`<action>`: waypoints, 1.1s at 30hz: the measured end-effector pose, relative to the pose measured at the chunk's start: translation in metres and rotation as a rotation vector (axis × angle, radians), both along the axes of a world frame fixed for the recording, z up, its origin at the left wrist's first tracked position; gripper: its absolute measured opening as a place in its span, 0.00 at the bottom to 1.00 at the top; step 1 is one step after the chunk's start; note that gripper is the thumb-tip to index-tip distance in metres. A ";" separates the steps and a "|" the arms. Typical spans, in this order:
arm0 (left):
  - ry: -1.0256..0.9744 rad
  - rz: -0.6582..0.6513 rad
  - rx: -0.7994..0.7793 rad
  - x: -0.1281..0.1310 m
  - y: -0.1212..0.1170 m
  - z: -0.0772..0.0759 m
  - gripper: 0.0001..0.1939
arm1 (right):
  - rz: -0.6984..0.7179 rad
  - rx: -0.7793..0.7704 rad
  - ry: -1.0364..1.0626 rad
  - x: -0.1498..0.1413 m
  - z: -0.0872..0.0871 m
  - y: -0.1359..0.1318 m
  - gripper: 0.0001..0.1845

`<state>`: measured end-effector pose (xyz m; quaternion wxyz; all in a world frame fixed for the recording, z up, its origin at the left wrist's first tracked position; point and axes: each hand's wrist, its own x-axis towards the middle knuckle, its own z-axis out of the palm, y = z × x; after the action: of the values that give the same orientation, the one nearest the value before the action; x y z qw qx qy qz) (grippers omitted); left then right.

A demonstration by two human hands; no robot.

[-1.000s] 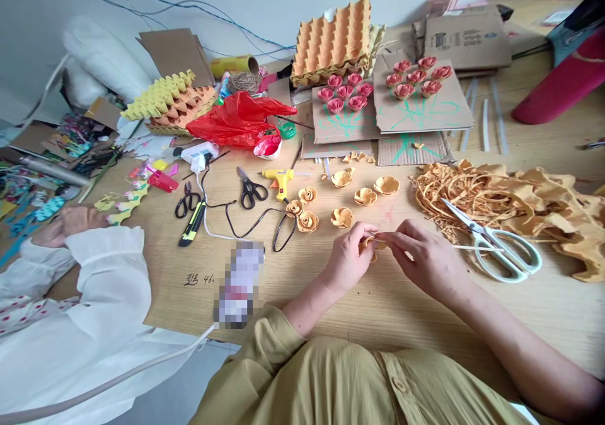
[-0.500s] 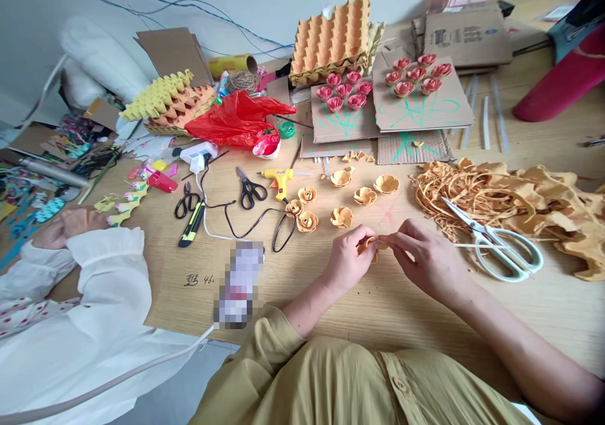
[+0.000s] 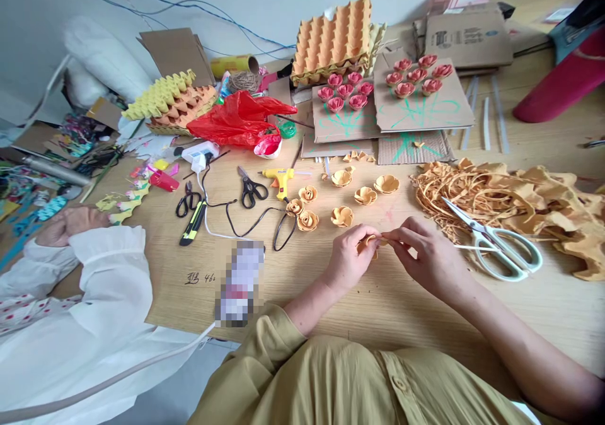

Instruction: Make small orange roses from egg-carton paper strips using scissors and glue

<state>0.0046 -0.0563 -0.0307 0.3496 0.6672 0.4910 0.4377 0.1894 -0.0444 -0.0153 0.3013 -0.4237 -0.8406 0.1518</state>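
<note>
1. I read every place from the yellow plastic glue gun [image 3: 280, 180]. Right of it and nearer me, the left hand [image 3: 350, 258] is curled closed, thumb pressed to forefinger, gripping a thin, curled, ochre pulp petal piece [image 3: 363, 244].
2. The right hand [image 3: 430, 258], farther right of the glue gun, is pinched too: its thumb and fingertips meet at the petal piece's right edge.
3. The relation I weigh: the petal piece lies between both sets of fingertips, so neither hand is nearer. Its long axis seems to run crosswise, hand to hand, but fingers cover too much for me to be sure.
4. At similar depth, left of the glue gun, black handwriting [image 3: 198, 279] marks the pale wooden table [image 3: 293, 264]. I make out "46"; the characters before it I can't read, and the rest stops near a pixelated pale device [image 3: 241, 280].
5. Well right of the glue gun, white-handled steel scissors [image 3: 481, 228] lie against a tangled ochre pulp scrap heap [image 3: 558, 201].
6. Just right of the glue gun's grip sit rolled ochre pulp roses [image 3: 308, 221]; farther right, open ochre pulp cups [image 3: 365, 196].
7. Beyond the glue gun, far right, a folded brown cardboard carton [image 3: 466, 37] bears print too small for me to read.
</note>
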 end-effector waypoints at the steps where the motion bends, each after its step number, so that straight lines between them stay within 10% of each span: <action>1: -0.007 -0.002 -0.005 0.000 0.000 0.000 0.03 | -0.005 0.025 -0.022 0.000 0.000 0.000 0.10; 6: -0.049 0.004 -0.021 0.000 0.000 -0.003 0.04 | -0.014 0.200 -0.146 -0.001 -0.001 -0.001 0.11; 25: 0.119 -0.056 0.061 -0.004 0.000 -0.003 0.04 | 0.072 -0.213 0.161 0.005 0.004 0.006 0.09; 33: -0.007 -0.030 -0.040 -0.002 0.000 -0.001 0.05 | -0.002 0.032 -0.010 0.001 0.000 0.001 0.11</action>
<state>0.0023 -0.0567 -0.0313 0.3709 0.6658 0.4884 0.4250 0.1908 -0.0437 -0.0153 0.3043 -0.4205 -0.8439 0.1358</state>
